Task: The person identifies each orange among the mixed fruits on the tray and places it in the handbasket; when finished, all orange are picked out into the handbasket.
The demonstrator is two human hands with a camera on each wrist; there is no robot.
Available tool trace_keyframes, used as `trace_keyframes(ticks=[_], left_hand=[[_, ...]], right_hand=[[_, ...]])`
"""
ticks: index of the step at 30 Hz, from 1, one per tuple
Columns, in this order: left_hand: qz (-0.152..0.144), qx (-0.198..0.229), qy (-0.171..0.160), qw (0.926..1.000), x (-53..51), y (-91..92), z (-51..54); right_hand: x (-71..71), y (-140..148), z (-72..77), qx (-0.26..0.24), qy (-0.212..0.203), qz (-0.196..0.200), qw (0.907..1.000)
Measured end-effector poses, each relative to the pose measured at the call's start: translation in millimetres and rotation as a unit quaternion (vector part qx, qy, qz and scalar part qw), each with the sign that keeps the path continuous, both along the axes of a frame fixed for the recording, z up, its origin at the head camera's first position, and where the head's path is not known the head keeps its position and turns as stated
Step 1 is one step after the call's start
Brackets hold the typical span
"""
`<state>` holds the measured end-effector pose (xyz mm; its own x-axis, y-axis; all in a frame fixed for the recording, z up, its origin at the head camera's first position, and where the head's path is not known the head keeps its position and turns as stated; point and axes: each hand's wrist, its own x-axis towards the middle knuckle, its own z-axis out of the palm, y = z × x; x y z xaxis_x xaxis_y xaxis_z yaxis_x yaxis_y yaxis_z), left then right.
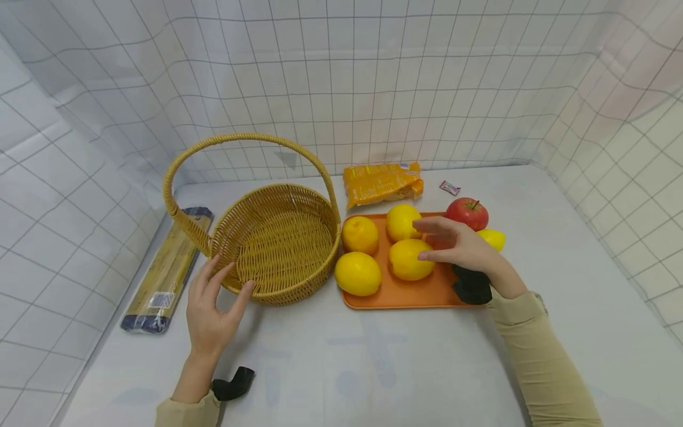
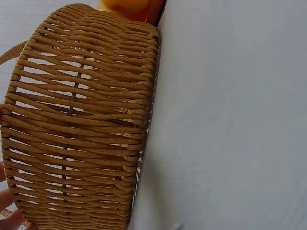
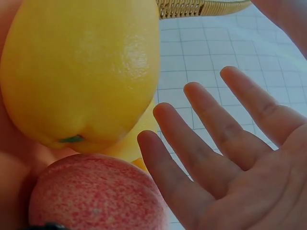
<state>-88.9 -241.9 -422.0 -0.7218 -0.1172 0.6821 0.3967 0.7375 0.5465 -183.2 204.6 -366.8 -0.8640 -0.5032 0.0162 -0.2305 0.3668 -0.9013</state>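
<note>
My left hand (image 1: pixel 210 314) is at the front left rim of a woven basket (image 1: pixel 288 296), its fingers spread. Whether they touch the rim I cannot tell. In the left wrist view, fingertips (image 2: pixel 8 208) show at the basket wall (image 2: pixel 76 124). My right hand (image 1: pixel 461 246), fingers extended and holding nothing, hovers over an orange tray (image 1: pixel 411 296). Nearest to it is a large yellow fruit (image 1: pixel 411 261); in the right wrist view a speckled pink peach (image 3: pixel 98 191) lies by that fruit. More yellow fruits (image 1: pixel 357 274) and an orange-yellow one (image 1: pixel 360 235) sit at the tray's left.
A red apple (image 1: pixel 467 213) and a lemon (image 1: pixel 492 239) are behind the right hand. An orange snack bag (image 1: pixel 383 182) and a small wrapped candy (image 1: pixel 450 187) lie behind the tray. Left of the basket lies a long flat package (image 1: pixel 168 273). The basket's tall handle (image 1: pixel 251 137) arches up.
</note>
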Motion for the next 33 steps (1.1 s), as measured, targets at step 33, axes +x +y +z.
trace_keyframes(ticks=[33], left_hand=[[-0.013, 0.183, -0.136, 0.9735, 14.9, 29.2, 27.1]], right_hand=[[-2.9, -8.8, -14.0, 0.061, 0.066, 0.025, 0.9957]])
